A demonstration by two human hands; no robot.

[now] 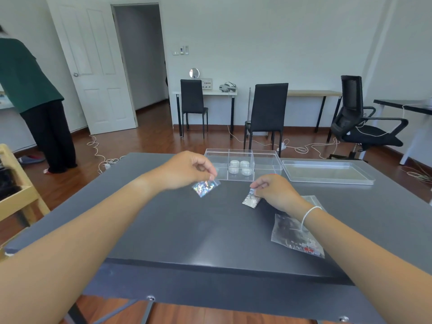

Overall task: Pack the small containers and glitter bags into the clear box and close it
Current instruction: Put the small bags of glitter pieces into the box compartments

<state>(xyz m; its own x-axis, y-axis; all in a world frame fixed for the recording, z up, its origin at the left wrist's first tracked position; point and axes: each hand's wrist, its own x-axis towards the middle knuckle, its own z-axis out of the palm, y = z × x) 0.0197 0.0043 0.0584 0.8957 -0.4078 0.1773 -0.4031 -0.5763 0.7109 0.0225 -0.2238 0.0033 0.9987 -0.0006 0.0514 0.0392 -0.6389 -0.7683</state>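
Left hand (187, 168) raised just above the dark grey desk (163, 225), grip pinched by thumb and fingertips on the top edge of a holographic glitter bag (205, 187), which hangs tilted in front of the clear box (266, 160). Right hand (273, 190) low over the desk, grip pinched on the upper end of a silver glitter bag (251, 199), whose lower end touches the desktop. Clear box at the far middle of the desk, open, split into compartments; four small white containers (239, 168) clustered in its centre compartment. Clear lid (327, 171) lying flat just to the right of the box. Larger clear bag with red and white bits (297, 237) flat on the desk, partly under the right forearm; another clear bag (312, 199) just behind the right wrist, its contents impossible to tell.
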